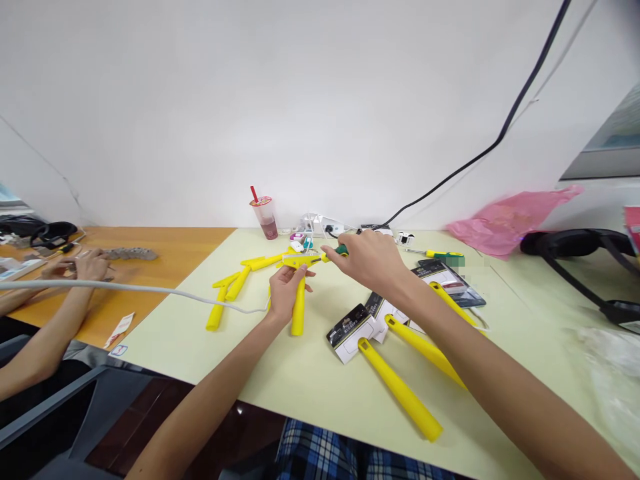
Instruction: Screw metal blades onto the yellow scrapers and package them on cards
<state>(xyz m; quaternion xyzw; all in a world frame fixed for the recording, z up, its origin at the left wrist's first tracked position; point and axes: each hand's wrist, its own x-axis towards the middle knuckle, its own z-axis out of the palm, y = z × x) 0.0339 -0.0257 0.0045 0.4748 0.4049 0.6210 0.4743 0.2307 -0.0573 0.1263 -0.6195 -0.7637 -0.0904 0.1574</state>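
My left hand (286,293) is closed around a yellow plastic tool (298,308) with a straight handle hanging down and a head at the top. In my right hand (369,257) is a green-and-yellow screwdriver (342,250), pointed left. Its shaft reaches the head of the yellow tool; whether the tip sits in a screw is too small to tell. Left of my hands lie similar yellow plastic parts (235,285). Below my right forearm are more yellow handles (400,390) attached to black-and-white packaging cards (353,330).
A drink cup with a red straw (265,217) stands by the wall near a power strip (320,225). Another screwdriver (444,254), a pink bag (510,217) and a black headset (570,247) lie rightward. A co-worker's hands (90,265) are at the left table. A pale cable (150,288) crosses the left side.
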